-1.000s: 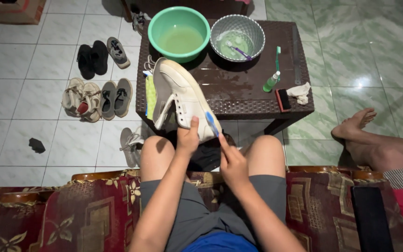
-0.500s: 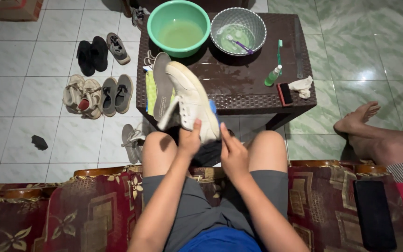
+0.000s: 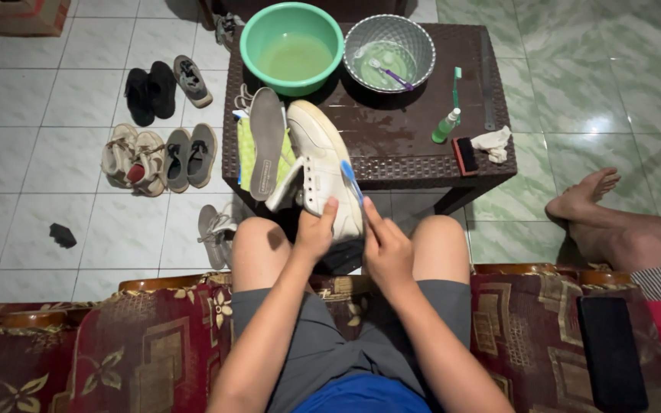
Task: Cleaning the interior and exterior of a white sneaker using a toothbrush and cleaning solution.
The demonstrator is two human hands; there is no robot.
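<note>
Head view: the left hand is wrapped around the heel end of a white sneaker, fingers pressed against its side. The sneaker is held above the near edge of the tabletop, between the person's knees and the table. Its long axis runs from near to far with a slight lean to the left; the toe points far, toward the green basin, and the heel lies near, at the hand. The tongue flap hangs open to the left.

The right hand pinches a blue toothbrush between thumb and fingers. The brush lies against the right side of the sneaker, its shaft roughly parallel to the shoe's long axis.

On the tabletop:
- a grey insole, just left of the sneaker, on a yellow-green cloth;
- a patterned bowl at the far side, right of the green basin, holding a purple toothbrush;
- a small green spray bottle and a crumpled white cloth on the right.

Several pairs of footwear lie on the tiled floor to the left. Another person's bare feet rest on the floor at the right.
</note>
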